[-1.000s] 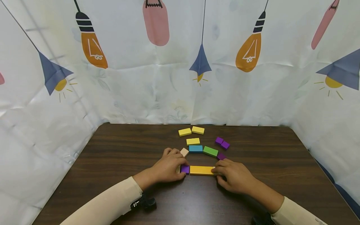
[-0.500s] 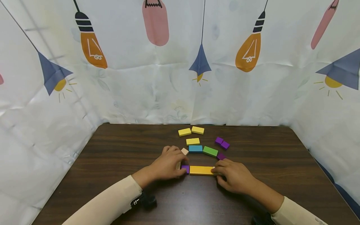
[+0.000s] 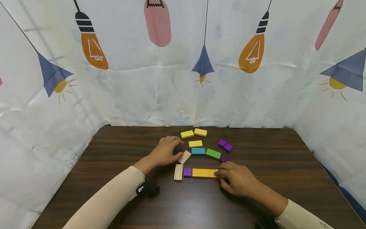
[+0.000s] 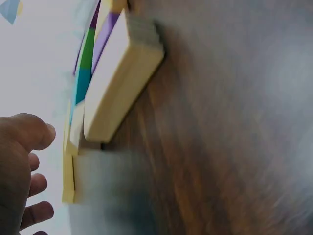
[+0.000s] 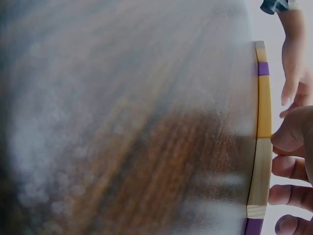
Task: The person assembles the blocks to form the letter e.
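My left hand (image 3: 164, 151) is over the table with thumb and fingers spread, its thumb beside a tilted beige block (image 3: 185, 156); whether they touch I cannot tell. In front of it lies a ridged pale wooden block (image 3: 178, 172), seen large in the left wrist view. A purple block (image 3: 187, 172) and a long orange-yellow block (image 3: 203, 173) continue this row rightward. My right hand (image 3: 237, 178) rests at the row's right end, its fingertips along the top. In the right wrist view a pale wooden block (image 5: 260, 171) shows beneath it, mostly hidden from the head view.
Behind the row, a blue block (image 3: 198, 151), a green block (image 3: 213, 154) and a partly covered purple block (image 3: 224, 159) form an arc. Several yellow blocks (image 3: 195, 144) and two purple blocks (image 3: 226, 145) lie farther back. A printed curtain (image 3: 183, 95) hangs behind the dark table (image 3: 128, 140).
My left hand has let go of the ridged wooden block by the purple one and moved away from me, towards the beige block. The right hand has stayed in place.
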A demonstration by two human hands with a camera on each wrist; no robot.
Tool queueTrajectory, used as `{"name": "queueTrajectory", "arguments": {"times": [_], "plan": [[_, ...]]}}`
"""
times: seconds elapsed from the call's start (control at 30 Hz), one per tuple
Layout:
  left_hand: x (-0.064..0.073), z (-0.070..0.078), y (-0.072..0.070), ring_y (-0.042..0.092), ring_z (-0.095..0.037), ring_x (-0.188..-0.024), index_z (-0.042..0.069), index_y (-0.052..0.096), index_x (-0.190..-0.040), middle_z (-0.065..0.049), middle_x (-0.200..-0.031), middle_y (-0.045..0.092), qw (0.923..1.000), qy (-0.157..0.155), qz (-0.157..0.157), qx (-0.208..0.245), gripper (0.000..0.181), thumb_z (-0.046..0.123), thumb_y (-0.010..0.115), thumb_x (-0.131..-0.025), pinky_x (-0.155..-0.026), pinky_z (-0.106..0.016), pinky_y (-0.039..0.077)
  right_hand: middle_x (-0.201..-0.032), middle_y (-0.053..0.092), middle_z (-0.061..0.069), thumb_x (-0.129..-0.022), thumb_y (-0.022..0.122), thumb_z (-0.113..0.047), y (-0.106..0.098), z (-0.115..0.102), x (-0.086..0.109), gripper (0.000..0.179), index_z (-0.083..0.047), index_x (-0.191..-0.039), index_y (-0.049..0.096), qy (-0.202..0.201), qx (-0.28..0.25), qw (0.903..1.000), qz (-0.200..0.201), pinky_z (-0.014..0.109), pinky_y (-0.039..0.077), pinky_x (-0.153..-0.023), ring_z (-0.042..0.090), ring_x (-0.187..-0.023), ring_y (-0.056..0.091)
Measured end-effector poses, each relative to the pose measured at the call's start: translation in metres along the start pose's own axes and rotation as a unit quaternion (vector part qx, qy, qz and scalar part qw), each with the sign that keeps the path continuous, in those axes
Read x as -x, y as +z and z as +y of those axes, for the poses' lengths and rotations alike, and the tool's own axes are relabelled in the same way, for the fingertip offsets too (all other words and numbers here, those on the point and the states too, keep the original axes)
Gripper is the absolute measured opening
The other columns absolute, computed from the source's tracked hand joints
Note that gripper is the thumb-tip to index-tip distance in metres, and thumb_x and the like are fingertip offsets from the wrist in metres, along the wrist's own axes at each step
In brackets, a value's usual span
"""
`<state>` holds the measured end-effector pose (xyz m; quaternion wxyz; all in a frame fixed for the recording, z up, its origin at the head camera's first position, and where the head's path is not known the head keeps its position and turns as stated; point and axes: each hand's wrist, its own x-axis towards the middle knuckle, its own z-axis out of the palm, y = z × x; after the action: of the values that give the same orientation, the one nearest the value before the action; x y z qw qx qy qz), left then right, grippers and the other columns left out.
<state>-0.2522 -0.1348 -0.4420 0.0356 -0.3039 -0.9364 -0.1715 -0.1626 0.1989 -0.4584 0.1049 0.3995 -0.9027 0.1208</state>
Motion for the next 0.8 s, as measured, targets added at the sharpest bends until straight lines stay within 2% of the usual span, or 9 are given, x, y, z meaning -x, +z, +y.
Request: {"name": "queueTrajectory", "arguments": {"times": [0.23, 0.53, 0.8], "plan": [[-0.013, -0.015, 0.002, 0.046, -0.036, -0.136, 0.012, 0.060, -0.140, -0.012, -0.145, 0.053, 0.9996, -0.019, -0.017, -0.011, 0.048, 0.033, 0.069, -0.098, -0.109, -0.061, 0.032, -0.105, 0.066, -0.006, -0.088, 0.075, -0.019, 0.000, 0.000, -0.001, 0.021, -0.018, -0.108, 0.079, -0.001, 0.001, 1.0000, -0.002, 0.031, 0.055, -0.067, 0.011, -0.091, 0.061], [-0.028, -0.020, 0.002, 0.040, -0.038, -0.141, 0.010, 0.052, -0.149, -0.013, -0.153, 0.047, 0.9987, -0.032, -0.037, -0.014, 0.057, 0.035, 0.066, -0.099, -0.112, -0.064, 0.028, -0.105, 0.066, -0.006, -0.087, 0.075, -0.018, 0.000, 0.000, 0.000, 0.021, -0.017, -0.108, 0.079, -0.001, -0.003, 1.0000, -0.001, 0.030, 0.055, -0.067, 0.011, -0.091, 0.061], [-0.033, -0.027, 0.002, 0.032, -0.041, -0.146, 0.015, 0.045, -0.155, -0.012, -0.164, 0.032, 0.9956, -0.046, -0.075, -0.032, 0.064, 0.039, 0.065, -0.100, -0.113, -0.066, 0.024, -0.104, 0.066, -0.006, -0.087, 0.076, -0.018, 0.000, 0.001, 0.000, 0.021, -0.017, -0.108, 0.079, -0.004, -0.002, 1.0000, 0.000, 0.030, 0.054, -0.066, 0.011, -0.090, 0.060]]}}
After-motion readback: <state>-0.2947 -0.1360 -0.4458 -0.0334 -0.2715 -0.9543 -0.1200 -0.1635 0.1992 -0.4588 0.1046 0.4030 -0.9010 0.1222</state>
